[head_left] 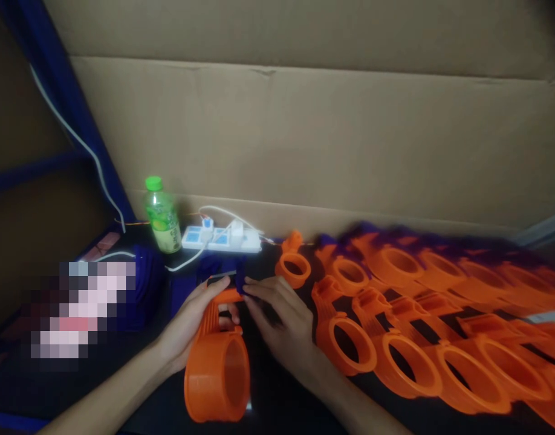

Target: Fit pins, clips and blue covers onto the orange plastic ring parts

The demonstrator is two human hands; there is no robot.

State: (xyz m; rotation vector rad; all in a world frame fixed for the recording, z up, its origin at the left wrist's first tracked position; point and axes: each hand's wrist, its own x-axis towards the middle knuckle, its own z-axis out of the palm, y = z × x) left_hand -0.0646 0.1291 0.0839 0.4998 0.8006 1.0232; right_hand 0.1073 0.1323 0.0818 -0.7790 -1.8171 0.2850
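At the desk (277,411)'s front edge, the left hand (191,325) is holding the orange ring part (216,377), likely light, stiff plastic, grip closed round its ribbed stem, while the right hand (282,321) is pinching a dark piece (242,283) at the tip.

Large ring (218,374), centre foreground: uniform bright orange, ribbed handle in the same orange. Small piece (242,285) at its top end: dark blue-violet. Rows of rings (395,356) at right: same orange, plain, unmarked. Heap (386,232) behind them: dark violet. Table (277,399): black. Bottle (162,220): vivid green cap, pale yellow-green contents, label in green and white. Power strip (220,238): white with light blue panels. Cable (78,139): white. Frame post (64,103): deep blue. Cardboard wall (305,139): plain tan-brown, no print.
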